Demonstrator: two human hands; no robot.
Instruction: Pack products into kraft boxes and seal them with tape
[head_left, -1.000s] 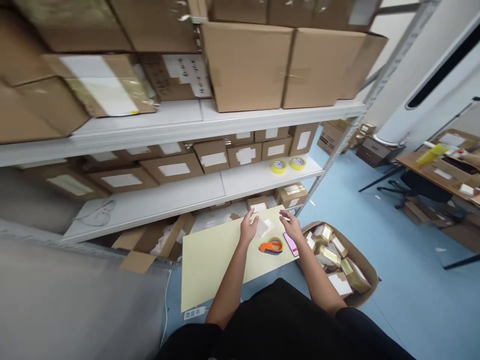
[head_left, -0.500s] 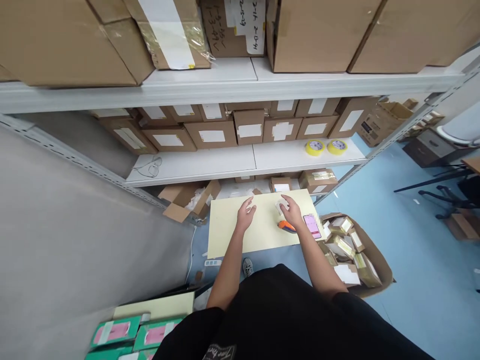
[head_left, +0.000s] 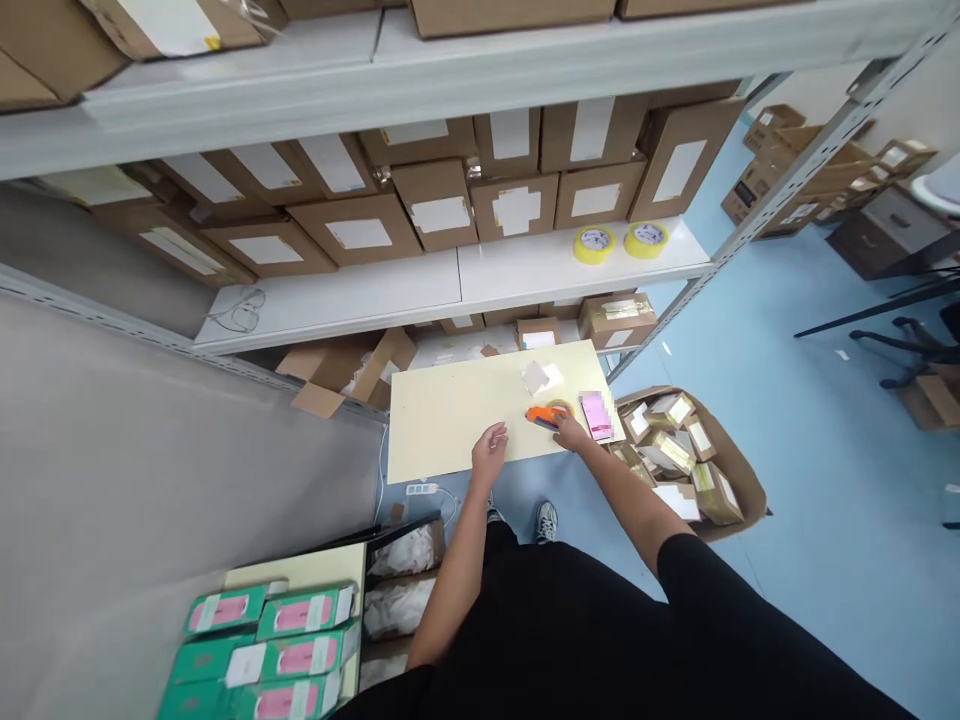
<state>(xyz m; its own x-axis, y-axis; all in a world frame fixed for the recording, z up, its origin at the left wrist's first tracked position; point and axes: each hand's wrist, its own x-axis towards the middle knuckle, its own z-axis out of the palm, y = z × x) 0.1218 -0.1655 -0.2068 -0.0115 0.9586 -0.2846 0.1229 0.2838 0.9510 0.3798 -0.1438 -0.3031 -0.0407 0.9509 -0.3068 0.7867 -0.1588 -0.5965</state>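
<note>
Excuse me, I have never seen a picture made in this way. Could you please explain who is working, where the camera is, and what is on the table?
There is no machine here: a person works with two bare hands. The camera is worn on the person's head and looks forward and down, so the arms reach away from you.

On the pale yellow table lie an orange tape dispenser, a phone with a pink screen and some small whitish pieces; what these are is unclear.

The right hand has its fingers at the dispenser, but a firm hold cannot be made out. The left hand is near the table's front edge, with nothing visible in it.

Behind the table stands a shelf with cardboard boxes.
</note>
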